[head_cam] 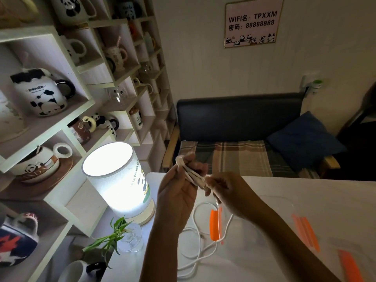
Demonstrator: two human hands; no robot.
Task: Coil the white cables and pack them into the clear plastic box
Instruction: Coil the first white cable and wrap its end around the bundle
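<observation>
My left hand point(179, 190) is raised above the white table point(305, 200) and grips a folded bundle of white cable point(188, 169). My right hand point(227, 192) pinches the bundle's lower end, fingers closed on it. More white cable point(196, 247) lies loose in curves on the table below both hands. The clear plastic box point(244, 224) with an orange latch point(215, 224) stands on the table under my right forearm; its walls are hard to make out. A clear lid with orange clips point(307, 233) lies to the right.
A lit cylindrical lamp point(120, 180) stands at the table's left edge, with a small plant in a glass vase point(130, 237) beside it. Shelves of panda mugs point(40, 94) fill the left. A dark bench with a plaid cushion point(234, 157) is behind the table.
</observation>
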